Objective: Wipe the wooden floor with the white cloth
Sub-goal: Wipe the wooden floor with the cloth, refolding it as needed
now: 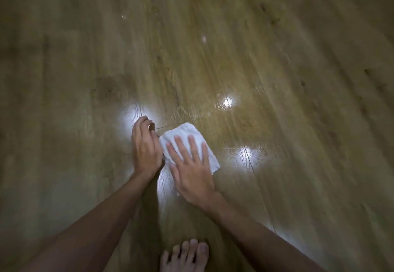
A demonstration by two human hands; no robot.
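The right hand (189, 169) lies flat on the white cloth (187, 141), fingers straight and spread, pressing it onto the wooden floor (277, 58). The left hand (145, 146) sits just beside it, touching the cloth's near-left edge, with its fingers curled; whether they pinch the cloth or only rest against it cannot be told. A bare foot (185, 254) shows below both hands.

The likely trouble: the cloth is loosely folded, so a hard push under the palm could bunch it or let a corner fold under, leaving streaks (the glossy patches beyond the right hand suggest a wet, slippery surface).

The cloth's long axis seems to run from beside the left fingertips down toward the right hand's outer edge.
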